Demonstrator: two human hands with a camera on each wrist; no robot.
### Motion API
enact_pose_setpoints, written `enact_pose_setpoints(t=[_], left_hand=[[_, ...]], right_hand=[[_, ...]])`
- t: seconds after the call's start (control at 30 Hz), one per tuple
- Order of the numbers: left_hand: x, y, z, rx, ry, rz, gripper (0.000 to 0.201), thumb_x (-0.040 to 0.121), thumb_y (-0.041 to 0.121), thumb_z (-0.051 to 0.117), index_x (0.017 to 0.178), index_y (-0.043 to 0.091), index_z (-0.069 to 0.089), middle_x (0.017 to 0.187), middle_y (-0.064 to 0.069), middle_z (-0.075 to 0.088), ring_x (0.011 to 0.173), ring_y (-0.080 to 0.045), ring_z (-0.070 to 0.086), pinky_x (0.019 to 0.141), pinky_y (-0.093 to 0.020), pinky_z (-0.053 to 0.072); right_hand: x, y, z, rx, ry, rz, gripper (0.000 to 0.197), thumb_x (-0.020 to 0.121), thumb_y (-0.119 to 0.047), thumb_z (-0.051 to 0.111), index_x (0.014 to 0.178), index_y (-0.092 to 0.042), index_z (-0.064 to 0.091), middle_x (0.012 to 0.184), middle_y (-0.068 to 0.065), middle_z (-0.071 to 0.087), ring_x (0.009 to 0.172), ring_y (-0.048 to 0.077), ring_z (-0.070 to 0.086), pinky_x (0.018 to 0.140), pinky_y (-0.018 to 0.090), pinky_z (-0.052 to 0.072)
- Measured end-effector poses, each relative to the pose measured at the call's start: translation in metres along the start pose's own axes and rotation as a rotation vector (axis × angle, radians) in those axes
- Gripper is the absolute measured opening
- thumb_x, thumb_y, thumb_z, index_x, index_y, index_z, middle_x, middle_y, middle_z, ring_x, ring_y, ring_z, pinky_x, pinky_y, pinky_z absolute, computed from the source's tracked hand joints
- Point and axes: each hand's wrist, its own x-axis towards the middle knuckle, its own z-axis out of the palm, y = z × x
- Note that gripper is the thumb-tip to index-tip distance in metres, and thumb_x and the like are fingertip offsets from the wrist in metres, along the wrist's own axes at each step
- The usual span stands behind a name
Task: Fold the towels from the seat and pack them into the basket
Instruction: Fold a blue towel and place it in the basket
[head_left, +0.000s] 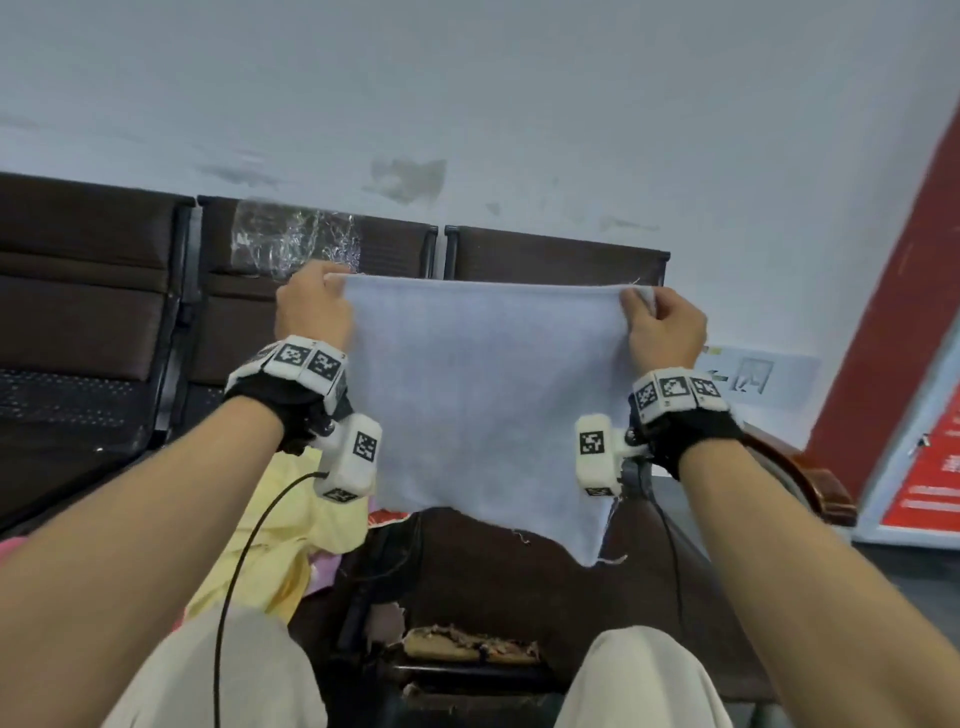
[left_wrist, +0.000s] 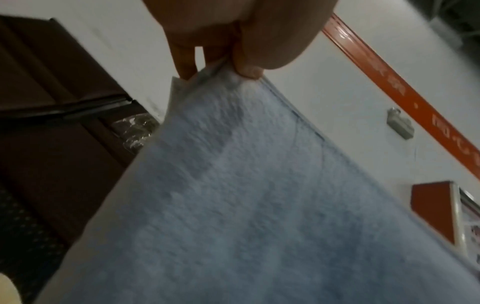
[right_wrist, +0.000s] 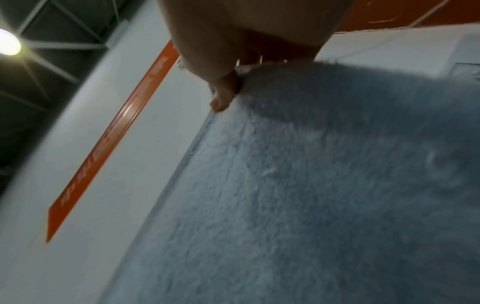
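A pale blue towel hangs in the air in front of me, stretched flat by its two top corners. My left hand pinches the top left corner, and my right hand pinches the top right one. Its frayed lower edge dangles above the dark seat. In the left wrist view the thumb and fingers clamp the towel corner. The right wrist view shows my fingers nipping the towel edge. A yellow towel and a pink one lie on the seat at lower left. No basket is in view.
A row of dark brown chairs stands against the grey wall. Crumpled clear plastic sits on one backrest. A red pillar and a red sign stand at right. The seat's front edge is torn. My knees are at the bottom.
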Motion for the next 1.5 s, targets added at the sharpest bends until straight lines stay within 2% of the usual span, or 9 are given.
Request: enact_pose_setpoints(t=[0.37, 0.5, 0.63, 0.73, 1.0, 1.13, 1.23, 1.37, 1.5], left_hand=[[-0.041, -0.058, 0.059, 0.041, -0.444, -0.195, 0.028, 0.094, 0.012, 0.041, 0.106, 0.002, 0.064, 0.117, -0.022, 0.061, 0.111, -0.039, 0.053, 0.091, -0.039, 0.042], [-0.055, -0.076, 0.091, -0.183, -0.52, -0.365, 0.017, 0.086, 0.012, 0.055, 0.078, 0.009, 0.069, 0.103, -0.016, 0.07, 0.103, -0.033, 0.062, 0.089, -0.041, 0.048], [-0.068, -0.091, 0.114, -0.291, -0.56, -0.439, 0.028, 0.079, 0.01, 0.055, 0.06, 0.024, 0.07, 0.087, -0.008, 0.071, 0.093, -0.029, 0.063, 0.087, -0.041, 0.05], [-0.086, -0.105, 0.128, -0.348, -0.551, -0.536, 0.019, 0.084, 0.01, 0.054, 0.076, 0.023, 0.065, 0.094, -0.005, 0.066, 0.094, -0.024, 0.059, 0.081, -0.035, 0.048], [-0.098, -0.112, 0.134, -0.576, -0.589, -0.647, 0.009, 0.091, 0.013, 0.059, 0.097, 0.014, 0.065, 0.077, -0.004, 0.06, 0.062, -0.015, 0.051, 0.051, -0.023, 0.043], [-0.104, -0.113, 0.133, -0.618, -0.638, -0.612, 0.015, 0.089, 0.011, 0.062, 0.102, 0.007, 0.068, 0.091, -0.011, 0.066, 0.078, -0.018, 0.06, 0.07, -0.029, 0.05], [-0.108, -0.111, 0.134, -0.59, -0.748, -0.569, 0.02, 0.093, 0.008, 0.054, 0.11, 0.004, 0.064, 0.089, -0.01, 0.064, 0.075, -0.017, 0.06, 0.066, -0.024, 0.055], [-0.118, -0.11, 0.134, -0.432, -0.837, -0.424, 0.022, 0.097, 0.006, 0.045, 0.109, 0.003, 0.064, 0.077, -0.005, 0.058, 0.062, -0.012, 0.056, 0.058, -0.022, 0.054], [-0.122, -0.104, 0.133, -0.368, -0.89, -0.328, 0.022, 0.098, 0.006, 0.044, 0.103, 0.008, 0.065, 0.077, -0.012, 0.065, 0.065, -0.015, 0.061, 0.063, -0.032, 0.053]], right_hand=[[-0.017, 0.096, 0.027, -0.154, -0.176, 0.386, 0.024, 0.084, -0.026, 0.059, 0.069, -0.008, 0.059, 0.065, 0.006, 0.049, 0.068, 0.019, 0.043, 0.06, 0.029, 0.034], [-0.041, 0.132, 0.049, 0.04, -0.189, 0.552, 0.007, 0.078, -0.013, 0.065, 0.081, -0.011, 0.07, 0.081, 0.007, 0.064, 0.077, 0.02, 0.056, 0.078, 0.039, 0.052], [-0.07, 0.157, 0.064, 0.243, -0.249, 0.655, 0.016, 0.082, -0.004, 0.061, 0.086, -0.019, 0.066, 0.078, 0.004, 0.059, 0.062, 0.018, 0.053, 0.042, 0.022, 0.043], [-0.094, 0.169, 0.065, 0.29, -0.375, 0.699, 0.021, 0.084, -0.003, 0.056, 0.08, -0.016, 0.072, 0.074, 0.011, 0.056, 0.061, 0.019, 0.05, 0.046, 0.022, 0.038], [-0.099, 0.153, 0.079, 0.538, -0.802, 0.641, 0.015, 0.087, -0.005, 0.061, 0.096, -0.008, 0.072, 0.09, 0.012, 0.069, 0.076, 0.019, 0.064, 0.064, 0.026, 0.055], [-0.109, 0.153, 0.085, 0.446, -1.037, 0.506, 0.022, 0.087, 0.005, 0.06, 0.106, -0.004, 0.065, 0.091, 0.011, 0.071, 0.088, 0.019, 0.069, 0.079, 0.031, 0.057], [-0.112, 0.15, 0.087, 0.057, -1.014, 0.247, 0.013, 0.09, 0.001, 0.058, 0.092, -0.004, 0.069, 0.081, 0.011, 0.07, 0.078, 0.019, 0.069, 0.073, 0.033, 0.056], [-0.122, 0.13, 0.087, -0.076, -0.899, -0.208, 0.014, 0.083, -0.008, 0.063, 0.082, -0.021, 0.068, 0.09, -0.003, 0.059, 0.083, 0.004, 0.058, 0.075, 0.015, 0.045], [-0.131, 0.115, 0.089, 0.118, -0.902, -0.082, 0.009, 0.089, -0.014, 0.057, 0.082, -0.016, 0.063, 0.082, -0.001, 0.065, 0.078, 0.014, 0.061, 0.073, 0.033, 0.051]])
